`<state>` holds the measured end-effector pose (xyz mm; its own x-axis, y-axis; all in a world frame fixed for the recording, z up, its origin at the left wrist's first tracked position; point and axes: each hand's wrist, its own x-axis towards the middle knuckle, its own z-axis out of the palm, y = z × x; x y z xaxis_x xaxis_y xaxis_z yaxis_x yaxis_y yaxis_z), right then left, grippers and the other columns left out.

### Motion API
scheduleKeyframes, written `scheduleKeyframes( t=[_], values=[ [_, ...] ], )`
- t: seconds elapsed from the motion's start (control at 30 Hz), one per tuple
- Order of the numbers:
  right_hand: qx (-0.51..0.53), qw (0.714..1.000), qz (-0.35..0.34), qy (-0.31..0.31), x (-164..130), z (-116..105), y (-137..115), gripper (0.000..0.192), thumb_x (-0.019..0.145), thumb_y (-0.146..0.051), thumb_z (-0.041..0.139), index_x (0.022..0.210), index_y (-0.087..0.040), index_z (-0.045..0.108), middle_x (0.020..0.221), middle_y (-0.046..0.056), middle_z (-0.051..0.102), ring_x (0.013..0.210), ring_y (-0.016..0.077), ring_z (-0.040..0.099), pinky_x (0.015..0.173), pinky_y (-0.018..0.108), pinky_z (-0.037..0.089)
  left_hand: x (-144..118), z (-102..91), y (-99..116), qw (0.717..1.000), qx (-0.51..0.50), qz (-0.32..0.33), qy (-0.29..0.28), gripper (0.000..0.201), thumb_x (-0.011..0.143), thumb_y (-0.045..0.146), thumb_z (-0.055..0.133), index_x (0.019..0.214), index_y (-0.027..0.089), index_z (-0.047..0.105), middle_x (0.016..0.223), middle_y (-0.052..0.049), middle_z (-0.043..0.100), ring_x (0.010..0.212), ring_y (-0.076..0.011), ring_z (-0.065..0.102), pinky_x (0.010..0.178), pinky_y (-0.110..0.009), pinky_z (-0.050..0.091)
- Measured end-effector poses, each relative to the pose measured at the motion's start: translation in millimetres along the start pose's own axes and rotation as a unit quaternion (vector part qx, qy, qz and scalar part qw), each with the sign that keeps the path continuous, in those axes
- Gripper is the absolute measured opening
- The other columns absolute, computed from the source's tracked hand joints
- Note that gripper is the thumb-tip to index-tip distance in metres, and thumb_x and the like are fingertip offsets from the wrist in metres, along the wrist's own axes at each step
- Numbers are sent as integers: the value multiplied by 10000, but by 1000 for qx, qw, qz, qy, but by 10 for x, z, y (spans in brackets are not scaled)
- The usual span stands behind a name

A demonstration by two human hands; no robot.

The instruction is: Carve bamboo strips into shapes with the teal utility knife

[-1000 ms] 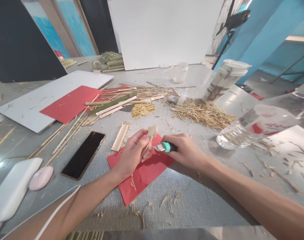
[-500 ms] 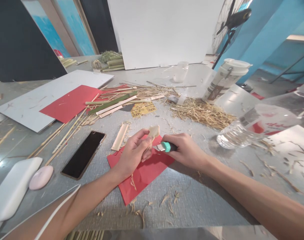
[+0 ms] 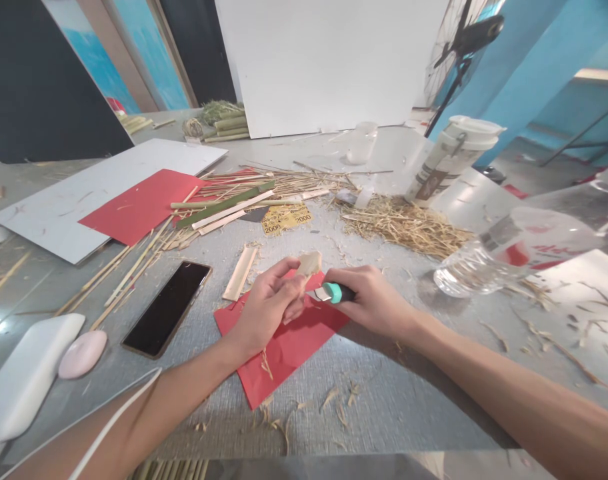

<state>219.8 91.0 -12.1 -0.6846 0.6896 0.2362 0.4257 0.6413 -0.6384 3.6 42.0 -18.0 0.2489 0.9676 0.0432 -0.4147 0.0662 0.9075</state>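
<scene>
Pinched in my left hand (image 3: 274, 300) is a pale flat strip of wood or bamboo (image 3: 310, 264), its far end showing past the fingertips. My right hand (image 3: 374, 297) is closed round a utility knife (image 3: 333, 293) with a dark handle and a teal collar. The blade points left and lies close to my left fingers and the strip; whether it touches is unclear. Beneath both hands is a red sheet of paper (image 3: 289, 360) with a few shavings on it. Another pale strip (image 3: 241, 272) lies just beyond my left wrist.
Left of my hands lie a phone (image 3: 167, 309), a pink rounded object (image 3: 83, 355) and a white device (image 3: 29, 373). Bamboo sticks (image 3: 229, 207) and straw (image 3: 409, 227) are spread beyond. A plastic bottle (image 3: 514, 253) and a lidded container (image 3: 454, 160) are at right. A cable crosses my left forearm.
The knife's blade and the pale strip have shifted very slightly. Both hands keep their grips and places.
</scene>
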Motion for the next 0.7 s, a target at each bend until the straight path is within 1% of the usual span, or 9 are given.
scheduleKeyframes(
  t=[0.07, 0.17, 0.27, 0.33, 0.37, 0.47, 0.53, 0.6, 0.7],
  values=[
    [4, 1000, -2, 7, 2, -3, -8, 125, 918, -171, 633, 817, -210, 571, 686, -62, 514, 614, 99, 437, 627, 257, 322, 1, 36, 26, 999, -40, -2, -4, 264, 990, 441, 766, 1036, 223, 624, 570, 119, 396, 450, -54, 249, 458, -191, 269],
    [1, 1000, -7, 27, 4, -14, -16, 173, 927, -205, 636, 787, -215, 534, 659, -69, 481, 592, 97, 411, 603, 254, 316, -14, 91, 72, 994, -96, -35, -26, 289, 976, 445, 784, 996, 197, 638, 563, 120, 379, 456, -49, 252, 476, -180, 283],
    [-21, 998, -31, 56, -7, -27, -31, 106, 908, -168, 602, 818, -208, 563, 687, -53, 525, 614, 103, 453, 611, 250, 335, -45, 126, 108, 987, -134, -72, -42, 240, 991, 381, 772, 956, 168, 665, 533, 124, 355, 453, -45, 258, 501, -171, 307],
    [-40, 994, -61, 78, -20, -32, -55, 72, 886, -133, 578, 861, -198, 594, 726, -35, 564, 640, 111, 485, 622, 250, 349, -65, 138, 121, 983, -157, -85, -43, 245, 1003, 361, 759, 902, 167, 649, 532, 122, 357, 453, -46, 267, 514, -170, 330],
    [-50, 992, -75, 88, -27, -32, -74, 84, 876, -118, 568, 878, -194, 603, 740, -29, 573, 650, 114, 492, 627, 252, 352, -72, 142, 125, 981, -166, -88, -41, 272, 1006, 367, 756, 869, 169, 630, 537, 119, 362, 457, -47, 281, 523, -169, 345],
    [-82, 985, -104, 112, -47, -34, -148, 83, 875, -113, 570, 886, -188, 603, 732, -29, 543, 647, 123, 462, 621, 268, 335, -80, 155, 131, 979, -177, -95, -24, 353, 998, 386, 769, 799, 172, 571, 565, 107, 378, 487, -50, 325, 545, -160, 374],
    [-99, 983, -103, 119, -58, -40, -204, 35, 920, -168, 608, 891, -185, 601, 731, -29, 530, 648, 130, 449, 619, 281, 325, -79, 169, 132, 979, -179, -101, -11, 375, 986, 403, 782, 788, 174, 561, 566, 105, 370, 497, -54, 317, 538, -149, 376],
    [-111, 982, -92, 119, -66, -51, -251, 146, 989, -300, 644, 918, -178, 608, 747, -19, 545, 655, 142, 458, 619, 295, 326, -81, 186, 128, 977, -186, -103, -9, 371, 974, 426, 794, 802, 180, 576, 550, 110, 348, 486, -57, 291, 526, -142, 377],
    [-113, 983, -95, 113, -70, -73, -291, 322, 1062, -470, 589, 965, -164, 618, 765, -2, 555, 660, 156, 465, 623, 312, 335, -95, 200, 116, 977, -190, -93, -13, 344, 993, 438, 764, 821, 191, 597, 528, 110, 349, 455, -57, 291, 512, -136, 381]
  ],
)
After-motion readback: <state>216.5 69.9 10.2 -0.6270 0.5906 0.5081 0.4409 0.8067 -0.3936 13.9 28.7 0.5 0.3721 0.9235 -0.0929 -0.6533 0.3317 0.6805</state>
